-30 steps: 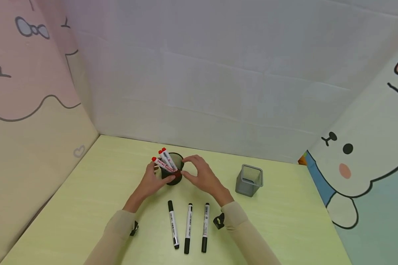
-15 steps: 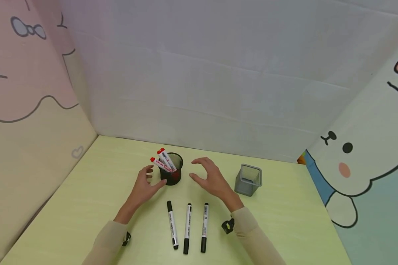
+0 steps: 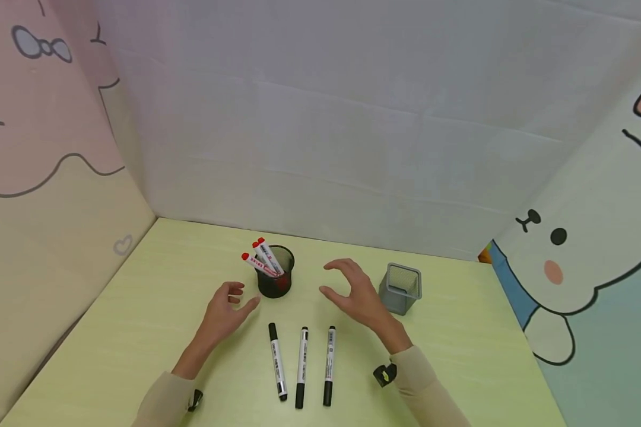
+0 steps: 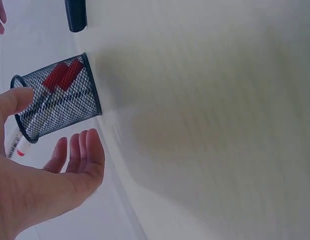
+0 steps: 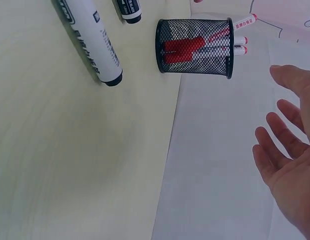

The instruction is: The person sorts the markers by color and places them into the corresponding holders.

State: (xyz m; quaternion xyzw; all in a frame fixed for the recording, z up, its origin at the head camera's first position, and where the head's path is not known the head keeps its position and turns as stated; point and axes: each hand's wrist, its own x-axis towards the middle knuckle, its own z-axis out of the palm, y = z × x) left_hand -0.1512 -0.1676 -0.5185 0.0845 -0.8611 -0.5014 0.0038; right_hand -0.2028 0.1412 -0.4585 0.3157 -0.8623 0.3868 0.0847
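A round black mesh pen cup stands upright toward the back of the table, with red-capped white markers leaning out of its left side. My left hand is just left and in front of the cup, fingers relaxed, holding nothing. To the cup's right, my right hand hovers with thumb and fingers spread apart and nothing between them. In the right wrist view the cup is well away from the right hand. Red marker ends show through the mesh in the left wrist view.
Three black-and-white markers, a left one, a middle one and a right one, lie side by side at the front. A square grey mesh pen holder stands behind the right wrist. A pale wall covering rises behind the table.
Both hands have drawn away from the black cup, the left one toward the lower left and the right one to the right. The cup and its red-capped markers stay in place.
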